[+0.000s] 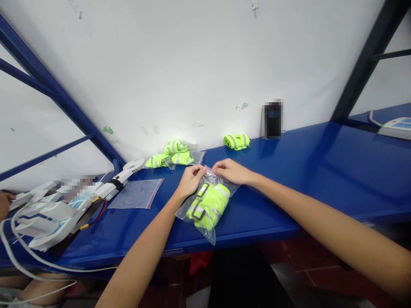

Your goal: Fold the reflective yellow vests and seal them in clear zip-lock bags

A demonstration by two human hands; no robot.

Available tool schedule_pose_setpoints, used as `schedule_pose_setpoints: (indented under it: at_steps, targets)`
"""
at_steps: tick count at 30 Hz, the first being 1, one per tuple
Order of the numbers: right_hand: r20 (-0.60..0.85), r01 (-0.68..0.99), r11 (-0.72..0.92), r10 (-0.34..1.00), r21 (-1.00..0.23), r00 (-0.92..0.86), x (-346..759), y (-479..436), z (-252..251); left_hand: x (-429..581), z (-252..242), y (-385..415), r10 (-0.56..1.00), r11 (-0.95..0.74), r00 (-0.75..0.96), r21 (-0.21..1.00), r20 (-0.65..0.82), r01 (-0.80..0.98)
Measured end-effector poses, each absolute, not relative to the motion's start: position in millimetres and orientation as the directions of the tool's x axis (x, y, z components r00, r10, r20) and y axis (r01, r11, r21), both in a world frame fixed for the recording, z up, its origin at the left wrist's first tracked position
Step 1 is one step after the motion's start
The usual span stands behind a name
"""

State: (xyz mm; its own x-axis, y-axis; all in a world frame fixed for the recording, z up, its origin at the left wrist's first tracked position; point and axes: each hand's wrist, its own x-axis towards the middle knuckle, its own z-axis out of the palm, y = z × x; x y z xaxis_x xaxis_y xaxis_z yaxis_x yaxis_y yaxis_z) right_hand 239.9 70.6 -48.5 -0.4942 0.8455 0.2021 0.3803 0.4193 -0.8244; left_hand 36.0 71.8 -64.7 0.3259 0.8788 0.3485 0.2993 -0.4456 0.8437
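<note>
A clear zip bag (210, 236) lies on the blue table near its front edge. Inside it is a folded neon-yellow reflective vest (212, 207) with grey bands and black buckles. My left hand (189, 180) pinches the left part of the bag's top edge, thumb against fingers. Close beside it, my right hand (231, 170) pinches the same edge farther right. The zip strip runs between my fingertips; whether it is sealed I cannot tell.
Several bagged yellow vests (175, 155) are heaped by the wall. A rolled vest (236, 141) and a blurred dark object (272, 119) stand farther right. At left lie a flat zip bag (136, 194), a white fan (133, 166), and white devices (54, 218) with cables; another person's hand (5, 201) shows there.
</note>
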Motion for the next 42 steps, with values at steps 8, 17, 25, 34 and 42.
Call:
schedule_pose_setpoints:
  at_steps: [8, 17, 25, 34, 42]
  targets:
    - [0.223, 0.383, 0.454, 0.828, -0.805, -0.514, 240, 70, -48, 36, -66, 73, 0.868, -0.468, 0.339, 0.828, 0.364, 0.308]
    - [0.28, 0.413, 0.495, 0.832, -0.764, -0.48, 236, 68, -53, 38, -64, 69, 0.856, -0.447, 0.397, 0.86, 0.331, 0.248]
    - [0.155, 0.381, 0.394, 0.837, -0.836, -0.525, 235, 67, -48, 38, -68, 73, 0.918, -0.304, 0.321, 0.933, 0.233, 0.192]
    - [-0.094, 0.264, 0.051, 0.856, -0.963, -0.508, 277, 26, -43, 37, -65, 72, 0.946, -0.226, 0.274, 0.959, 0.173, 0.173]
    - [-0.072, 0.374, 0.134, 0.869, -0.918, -0.489, 291, 3, -45, 37, -64, 68, 0.929, -0.244, 0.33, 0.948, 0.168, 0.204]
